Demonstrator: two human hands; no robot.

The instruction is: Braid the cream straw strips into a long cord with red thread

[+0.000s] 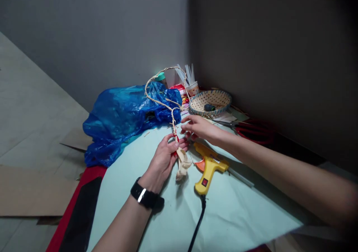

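Note:
My left hand (165,153), with a black watch on its wrist, is closed around a straw-coloured braided cord (173,122) between thumb and fingers. Red thread (175,135) is wound about the cord just above the thumb. Below the grip hangs a pale, crumpled, leaf-like end (183,164). From there the cord rises into a large loop in front of the blue bag. My right hand (197,127) hovers just right of the cord, fingers bent but apart, with nothing visible in them. Close below it lies a yellow glue gun (208,168), a clear glue stick at its rear.
A blue plastic bag (117,114) bulges at the back left. Behind are a cup (192,89) of glue sticks and a woven basket (195,103) holding a small dark item. Red-handled scissors (251,130) lie under my right forearm. The glue gun's black cable (198,222) runs toward me over pale green paper (235,214).

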